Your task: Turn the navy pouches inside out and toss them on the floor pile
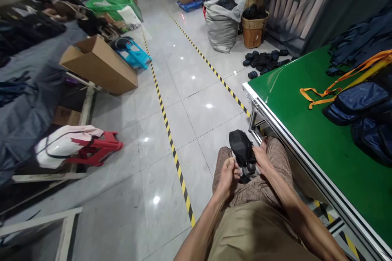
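A small black fabric pouch (239, 145) is held above my lap, between my knees. My left hand (228, 174) is closed at its lower left edge, with the fingers curled in; the exact spot they pinch is hard to see. On the other side, my right hand (262, 157) grips the pouch's right edge, thumb and fingers pressed together. Below the pouch, more black material and straps (246, 171) hang over my lap, partly hidden by my hands.
To my right stands a green-topped table (290, 102) with a metal edge, bearing dark blue bags (364, 102) and orange straps (324, 91). Dark pouches (266, 62) lie on the floor ahead, near a big sack (222, 24). At left are a red stool (99, 149) and a cardboard box (101, 63).
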Motion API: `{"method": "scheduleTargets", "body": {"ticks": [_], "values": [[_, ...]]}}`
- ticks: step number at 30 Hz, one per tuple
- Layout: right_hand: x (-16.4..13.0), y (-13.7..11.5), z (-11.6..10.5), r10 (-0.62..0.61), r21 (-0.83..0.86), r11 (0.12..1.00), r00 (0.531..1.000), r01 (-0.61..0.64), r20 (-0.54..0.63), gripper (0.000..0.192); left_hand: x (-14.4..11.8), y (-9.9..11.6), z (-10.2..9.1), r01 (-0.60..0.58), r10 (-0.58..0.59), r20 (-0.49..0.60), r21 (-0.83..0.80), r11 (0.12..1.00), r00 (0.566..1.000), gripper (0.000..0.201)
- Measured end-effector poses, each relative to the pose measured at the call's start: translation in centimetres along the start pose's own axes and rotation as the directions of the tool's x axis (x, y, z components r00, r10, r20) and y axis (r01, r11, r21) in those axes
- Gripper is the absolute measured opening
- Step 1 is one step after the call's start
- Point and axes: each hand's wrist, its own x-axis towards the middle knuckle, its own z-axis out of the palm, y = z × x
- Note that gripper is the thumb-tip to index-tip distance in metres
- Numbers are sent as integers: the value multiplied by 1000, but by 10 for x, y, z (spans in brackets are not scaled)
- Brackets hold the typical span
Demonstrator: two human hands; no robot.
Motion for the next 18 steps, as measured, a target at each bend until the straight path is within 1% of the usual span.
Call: {"method": "scheduleTargets", "body": {"ticks": [2, 3, 4, 5, 6, 7, 8, 9, 10, 11, 12, 13, 14, 16, 17, 18], "values": [[4, -22, -7, -39, -16, 999, 999, 38, -15, 59, -3, 32, -10, -145, 146, -36, 7, 989, 989, 46], [3, -35, -10, -78, -52, 996, 997, 77, -21, 55, -7, 50, -14, -230, 231, -52, 19, 973, 972, 49], [1, -48, -13, -131, -112, 985, 991, 128, -20, 50, -12, 69, -18, -348, 351, -63, 57, 936, 934, 52], [-3, -61, -14, -192, -195, 963, 981, 188, -4, 44, -20, 87, -19, -467, 475, -71, 103, 878, 877, 55], [-8, -74, -14, -257, -284, 924, 966, 255, 30, 40, -30, 103, -20, -558, 569, -45, 148, 817, 821, 56], [-16, -86, -14, -317, -361, 874, 945, 325, 83, 36, -42, 116, -20, -616, 627, 10, 205, 761, 779, 53], [-24, -96, -13, -366, -414, 820, 919, 394, 150, 33, -55, 125, -19, -648, 651, 94, 271, 711, 753, 49], [-32, -103, -12, -404, -434, 774, 888, 461, 221, 30, -67, 129, -18, -665, 641, 199, 342, 664, 742, 45], [-41, -107, -12, -434, -434, 734, 853, 522, 291, 28, -77, 127, -16, -671, 603, 302, 411, 617, 739, 42], [-48, -107, -14, -458, -429, 694, 815, 578, 356, 27, -85, 121, -14, -679, 560, 387, 463, 569, 733, 39], [-54, -103, -18, -477, -425, 653, 777, 626, 411, 27, -89, 111, -13, -691, 538, 435, 488, 533, 722, 32], [-58, -96, -23, -492, -429, 612, 745, 664, 451, 28, -90, 97, -12, -704, 540, 454, 495, 509, 709, 29], [-60, -86, -30, -505, -432, 577, 718, 694, 479, 27, -88, 82, -13, -712, 534, 473, 502, 491, 701, 33], [-61, -64, -48, -504, -425, 542, 685, 725, 526, 25, -79, 49, -15, -731, 510, 525, 515, 447, 681, 45], [-60, -53, -58, -494, -419, 548, 684, 724, 536, 23, -75, 33, -17, -730, 492, 540, 519, 445, 683, 50], [-60, -44, -67, -479, -409, 568, 691, 714, 541, 21, -72, 19, -18, -714, 470, 537, 522, 468, 701, 53]]}}
